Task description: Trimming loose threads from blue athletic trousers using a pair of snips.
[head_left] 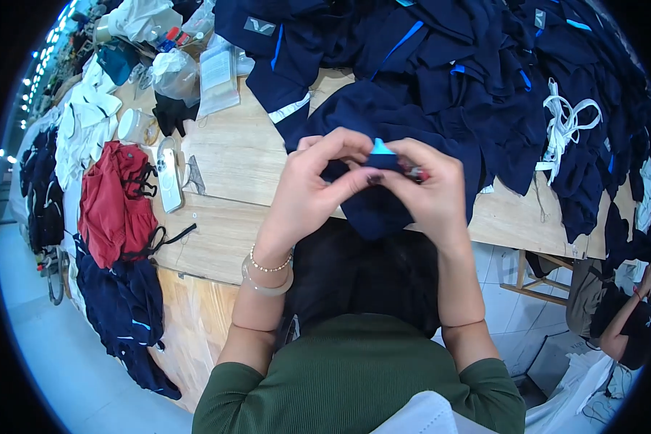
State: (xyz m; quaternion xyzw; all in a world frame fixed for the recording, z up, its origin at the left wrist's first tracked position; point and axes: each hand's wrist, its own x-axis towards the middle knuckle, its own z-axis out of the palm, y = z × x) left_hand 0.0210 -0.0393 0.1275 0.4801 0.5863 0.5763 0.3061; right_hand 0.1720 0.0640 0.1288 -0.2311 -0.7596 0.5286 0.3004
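Observation:
My left hand (pixel 312 177) and my right hand (pixel 434 181) meet in front of me, thumbs and fingers pinched on a navy garment (pixel 372 210). Between the fingertips a folded navy edge with a light blue strip (pixel 380 148) sticks up. The rest of the cloth hangs below the hands and spreads back over the table. A small reddish thing (pixel 418 173) shows in my right palm, mostly covered by the fingers; its kind cannot be made out.
Navy garments with bright blue trim (pixel 441 72) are heaped across the wooden table's (pixel 224 163) far side. White cord (pixel 568 123) lies on them at right. On the left are a red bag (pixel 119 206), a phone (pixel 168 177) and a plastic packet (pixel 218 79). Another person (pixel 622 325) is at far right.

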